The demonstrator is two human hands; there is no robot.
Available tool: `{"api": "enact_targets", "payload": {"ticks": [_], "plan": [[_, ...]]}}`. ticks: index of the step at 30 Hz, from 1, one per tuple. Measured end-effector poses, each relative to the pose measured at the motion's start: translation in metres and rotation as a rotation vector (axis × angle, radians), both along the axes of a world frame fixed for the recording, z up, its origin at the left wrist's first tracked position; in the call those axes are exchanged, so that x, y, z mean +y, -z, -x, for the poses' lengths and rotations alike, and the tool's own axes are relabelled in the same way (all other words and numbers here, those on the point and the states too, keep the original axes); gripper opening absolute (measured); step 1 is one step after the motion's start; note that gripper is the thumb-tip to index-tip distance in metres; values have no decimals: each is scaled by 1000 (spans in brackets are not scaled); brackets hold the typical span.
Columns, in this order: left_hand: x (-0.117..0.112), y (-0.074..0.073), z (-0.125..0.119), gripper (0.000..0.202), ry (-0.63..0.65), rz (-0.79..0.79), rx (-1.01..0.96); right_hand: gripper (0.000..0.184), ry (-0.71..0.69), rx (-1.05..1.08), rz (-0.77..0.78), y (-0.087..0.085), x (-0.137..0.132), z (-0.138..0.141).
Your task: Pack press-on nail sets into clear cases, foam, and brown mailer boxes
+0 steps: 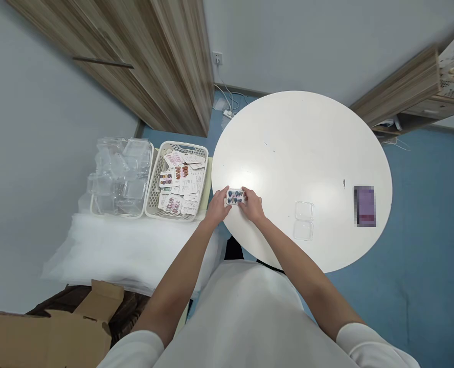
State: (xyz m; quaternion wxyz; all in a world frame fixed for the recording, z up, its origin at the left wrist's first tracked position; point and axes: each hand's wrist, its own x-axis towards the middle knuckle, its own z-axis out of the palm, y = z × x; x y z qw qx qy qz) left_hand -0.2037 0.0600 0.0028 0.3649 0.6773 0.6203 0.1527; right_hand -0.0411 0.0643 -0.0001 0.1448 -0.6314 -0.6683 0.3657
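A small card of dark press-on nails (235, 197) lies at the near left edge of the round white table (307, 143). My left hand (218, 205) grips its left end, fingers closed on it. My right hand (252, 204) pinches its right end. A clear plastic case (303, 220), lying open, rests on the table to the right of my hands.
A white basket (153, 198) with several nail cards and paper sheets sits left of the table, beside a basket of clear plastic cases (117, 174). A blurred purple object (364, 205) lies on the table's right side. A cardboard box (50, 332) is at bottom left.
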Motion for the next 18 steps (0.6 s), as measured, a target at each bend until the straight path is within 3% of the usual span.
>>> {"api": "enact_targets", "payload": {"ticks": [8, 18], "plan": [[-19, -24, -38, 65, 102, -24, -160, 68, -68, 182, -71, -30, -31, -66], [-78, -24, -141, 65, 288, -43, -192, 63, -70, 144, -53, -37, -108, -182]]}}
